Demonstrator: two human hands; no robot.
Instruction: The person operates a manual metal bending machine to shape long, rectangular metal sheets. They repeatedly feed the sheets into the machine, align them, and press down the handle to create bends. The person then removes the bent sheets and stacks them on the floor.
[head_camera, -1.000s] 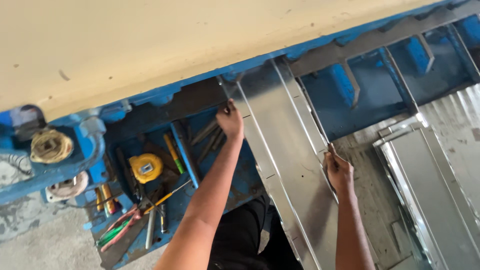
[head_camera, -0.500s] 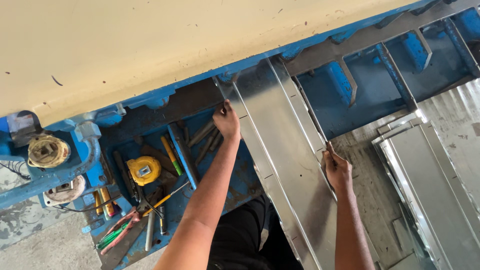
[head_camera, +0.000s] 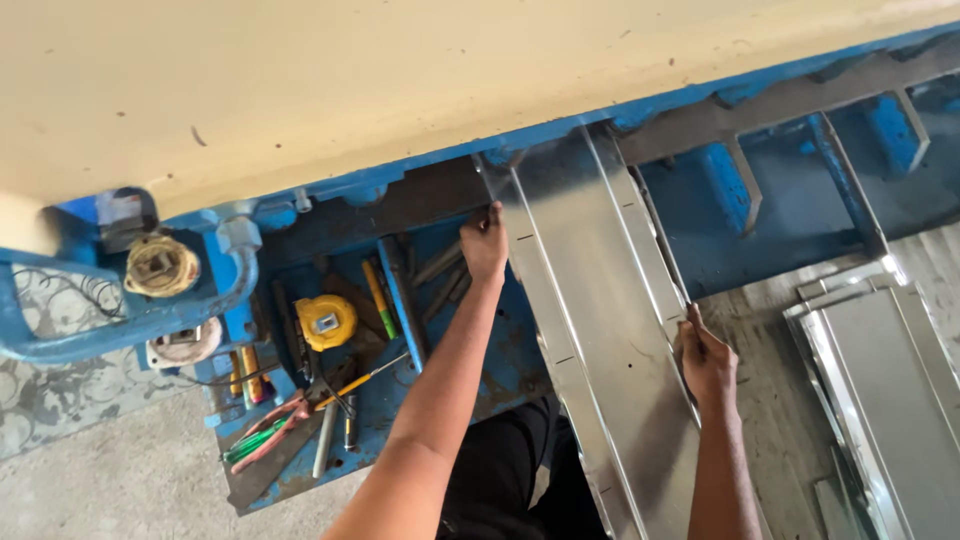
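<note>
Head view, looking down at a blue sheet-metal machine under a cream upper body.

Item: folded sheet-metal channel (head_camera: 590, 330), bright steel, lying lengthwise from the machine's jaw line toward the body, far end tucked under the cream housing (head_camera: 400, 90).

Left hand (head_camera: 485, 245): at the channel's left flange near the far end, fingers (head_camera: 492, 212) curled and pinching the raised edge.

Right hand (head_camera: 708, 362): on the right flange, nearer the body, fingers closed around the edge, thumb on top.

Alongside, left: blue tool tray (head_camera: 300, 440) with yellow tape measure (head_camera: 325, 322), green marker (head_camera: 378, 298), red-handled pliers (head_camera: 272, 438), screwdriver and loose steel rods. Further left, round brass-coloured fitting (head_camera: 160, 265) on the blue frame.

Alongside, right: stack of finished steel trays (head_camera: 880, 390) on the floor.

Risks, as judged: thin flange edges, bare skin gripping them, likely to cut on any slip or sudden pull. Left fingers close to the clamping line, exposed to a pinch. Uneven push from the two hands, liable to skew the channel and spoil the fold.
</note>
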